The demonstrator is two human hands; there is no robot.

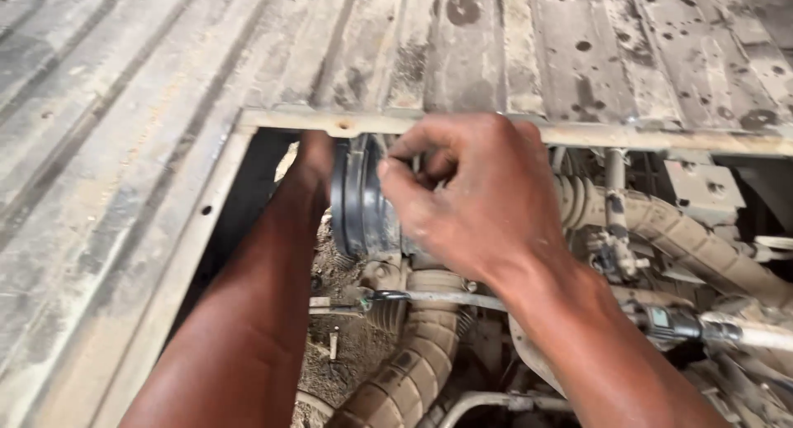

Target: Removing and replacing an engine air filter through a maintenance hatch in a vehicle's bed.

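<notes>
Here right hand [479, 201] pinches black rubber boot [359, 201]; left hidden.

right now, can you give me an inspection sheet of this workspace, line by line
surface: ribbed metal floor panel, dirty and pitted, with a rectangular opening framed by a metal rail.
job's things: dark round rubber boot just under the rail, between both hands.
clutter: dirt and small bits on the ground under the opening.
grippers: right hand curled against the boot's right side; left hand reaches behind its left side, fingers hidden.
cables: corrugated dusty hoses, a thin metal rod, a connector plug.
surroundings: machinery parts below the floor; no other person seen.
</notes>
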